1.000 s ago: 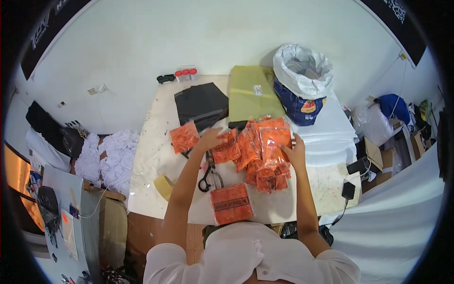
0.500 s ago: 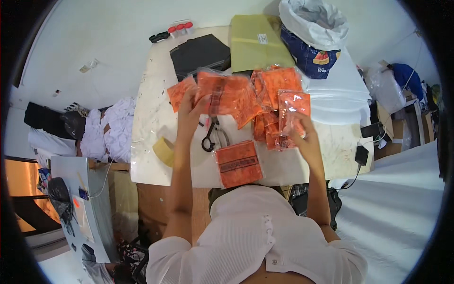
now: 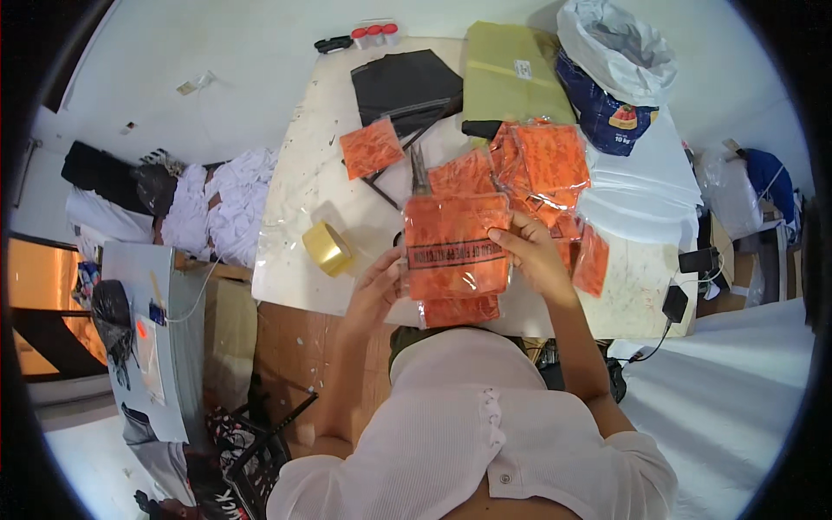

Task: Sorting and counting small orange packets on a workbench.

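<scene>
Between my two hands is a flat orange packet in clear plastic (image 3: pixel 457 227), with a dark printed band across it. My left hand (image 3: pixel 377 284) grips its lower left edge, and my right hand (image 3: pixel 533 253) pinches its right edge, thumb on top. Another orange packet (image 3: pixel 459 311) lies on the table partly hidden beneath it. Just beyond, the blades of a pair of scissors (image 3: pixel 420 172) show; most of the handle is covered. More orange packets (image 3: pixel 552 160) form a loose pile past my right hand. A single orange packet (image 3: pixel 372 149) lies farther left.
A roll of yellowish tape (image 3: pixel 328 250) stands left on the white table (image 3: pixel 290 204). Farther back are a black plastic bag (image 3: pixel 406 85), a yellow-green package (image 3: pixel 510 74), red-lidded containers (image 3: pixel 375 35) and a blue-and-white sack (image 3: pixel 611 87). Folded white cloth (image 3: pixel 646 186) lies right.
Both hands have drawn nearer to me and together, and now hold one packet over the one at the front edge. The view has shifted; the left packet now lies apart.
</scene>
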`<state>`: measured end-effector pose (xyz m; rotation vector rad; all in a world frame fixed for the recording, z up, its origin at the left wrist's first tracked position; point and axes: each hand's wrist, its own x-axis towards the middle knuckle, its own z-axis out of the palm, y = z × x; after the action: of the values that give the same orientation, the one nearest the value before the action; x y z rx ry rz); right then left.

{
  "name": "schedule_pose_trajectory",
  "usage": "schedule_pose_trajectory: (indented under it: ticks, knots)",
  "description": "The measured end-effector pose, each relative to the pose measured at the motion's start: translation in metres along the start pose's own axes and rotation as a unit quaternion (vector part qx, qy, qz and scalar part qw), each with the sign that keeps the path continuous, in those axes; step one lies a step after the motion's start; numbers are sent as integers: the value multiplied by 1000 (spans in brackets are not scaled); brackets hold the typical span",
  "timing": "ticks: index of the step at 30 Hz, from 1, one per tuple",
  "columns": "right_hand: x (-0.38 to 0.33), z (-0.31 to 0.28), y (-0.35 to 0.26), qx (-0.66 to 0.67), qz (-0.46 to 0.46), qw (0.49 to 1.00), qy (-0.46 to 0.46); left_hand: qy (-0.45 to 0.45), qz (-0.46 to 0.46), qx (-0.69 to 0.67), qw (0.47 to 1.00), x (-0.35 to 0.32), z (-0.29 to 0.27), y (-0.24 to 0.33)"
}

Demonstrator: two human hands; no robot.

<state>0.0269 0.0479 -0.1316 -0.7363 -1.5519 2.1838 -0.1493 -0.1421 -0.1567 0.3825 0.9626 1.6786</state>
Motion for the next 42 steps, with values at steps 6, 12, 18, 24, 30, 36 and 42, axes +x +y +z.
schedule_pose_trajectory:
  ticks: [6,12,18,24,30,36,42]
  knots:
    - [-3,-16,57,-133,-9,989,60,60,-87,256,961,17,-5,-16]
    - [-25,-23,94,-230,-27,971,63,123,-126,284,942,7,-17,-47]
    - [-32,-16,85,-204,9,975,91,152,-112,348,918,0,-31,-62]
    - [-36,-9,77,-330,-61,933,131,168,-20,391,905,-7,-34,-70]
    - [-34,-4,65,-377,-55,914,140,177,-27,458,871,-9,-24,-61]
    - [-34,17,58,-560,-214,784,160,236,167,620,729,-5,7,-51]
    - [-20,29,87,-599,-211,772,30,28,218,744,632,14,24,-72]
